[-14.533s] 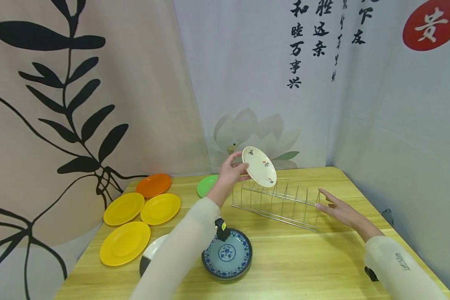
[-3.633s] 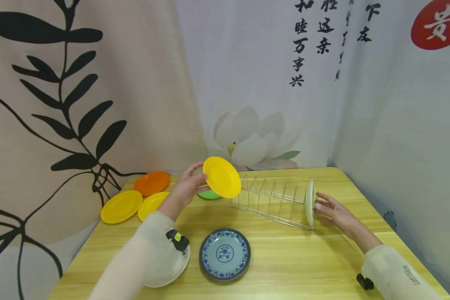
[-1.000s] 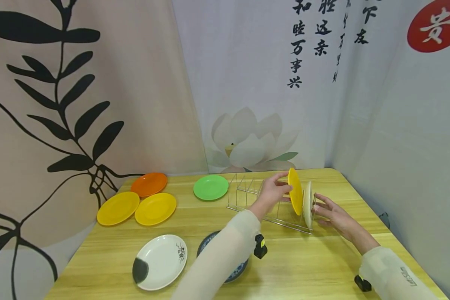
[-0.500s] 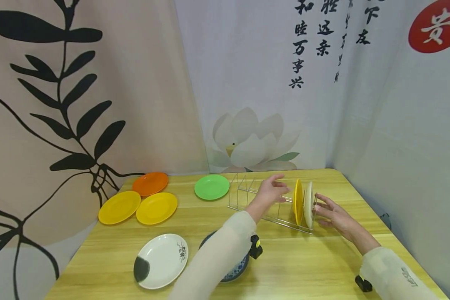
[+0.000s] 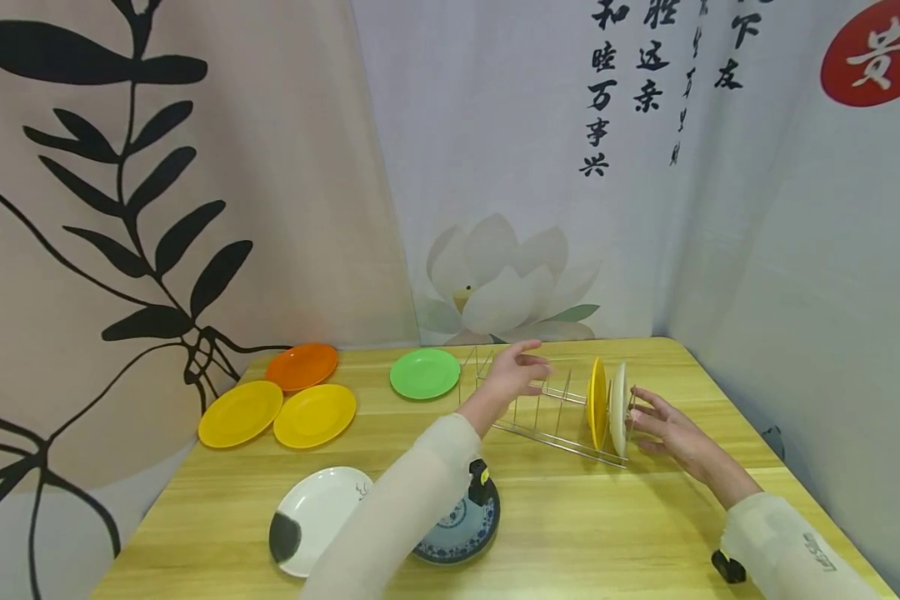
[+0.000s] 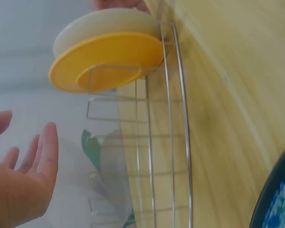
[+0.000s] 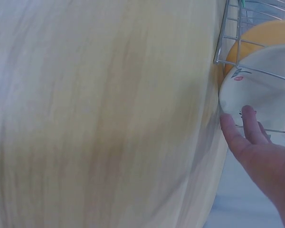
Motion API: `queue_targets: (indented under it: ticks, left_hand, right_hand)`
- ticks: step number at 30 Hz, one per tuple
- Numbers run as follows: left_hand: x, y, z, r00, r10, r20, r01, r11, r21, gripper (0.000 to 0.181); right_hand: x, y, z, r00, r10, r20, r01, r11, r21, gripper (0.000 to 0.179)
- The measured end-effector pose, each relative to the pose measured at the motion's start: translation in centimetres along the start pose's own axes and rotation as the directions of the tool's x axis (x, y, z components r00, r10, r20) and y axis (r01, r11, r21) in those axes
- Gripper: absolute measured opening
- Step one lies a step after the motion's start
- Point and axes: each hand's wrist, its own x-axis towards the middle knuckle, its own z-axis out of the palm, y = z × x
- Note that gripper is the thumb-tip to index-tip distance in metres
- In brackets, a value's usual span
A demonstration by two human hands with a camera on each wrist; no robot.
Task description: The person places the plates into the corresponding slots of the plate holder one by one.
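Observation:
My left hand (image 5: 512, 372) hovers over the middle of the wire dish rack (image 5: 540, 435), fingers parted and holding nothing. The left wrist view shows that hand (image 6: 26, 175) beside the rack's empty slots. At the rack's right end stand a yellow plate (image 5: 596, 405) and a cream plate (image 5: 618, 410), upright side by side. My right hand (image 5: 666, 427) is at that end, its fingers reaching to the end wire and the cream plate. In the right wrist view, fingertips (image 7: 247, 110) lie against the plate's patterned face (image 7: 263, 85).
Two yellow plates (image 5: 315, 416) and an orange plate (image 5: 302, 367) lie at the table's back left. A green plate (image 5: 424, 374) lies by the rack's left end. Nearer are a white plate (image 5: 317, 512) with a dark patch and a blue-patterned dish (image 5: 465, 533), partly under my left sleeve.
My left hand carried the yellow plate into the rack beside the cream one, let it go and drew back left. The right hand has stayed at the rack's end.

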Motion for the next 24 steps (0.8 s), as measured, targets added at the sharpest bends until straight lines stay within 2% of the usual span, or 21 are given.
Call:
queue_targets:
  ticks: [5,9,19,24]
  left_hand:
    - [-0.5,1.0,-1.8,1.000,0.010,-0.004,-0.010,1.000,0.020,0.052]
    - [-1.0,1.4,-4.0,1.000,-0.001,0.009,0.001,0.999,0.033,0.052]
    - [-3.3,2.0,-10.8,0.999,-0.037,-0.021,0.039,0.995,0.097,0.053]
    - [-5.1,2.0,-14.8,0.997,-0.053,-0.051,0.061,0.985,0.162,0.055]
  right_hand:
    - [0.1,0.2,-0.3,1.000,0.000,0.005,0.000,1.000,0.007,0.076]
    - [0.3,0.2,-0.4,1.000,0.004,0.010,-0.004,1.000,0.007,0.075]
    - [0.2,0.2,-0.4,1.000,0.017,-0.001,-0.017,1.000,0.015,0.074]
    - [0.2,0.3,-0.4,1.000,0.013,-0.003,-0.013,1.000,0.021,0.076]
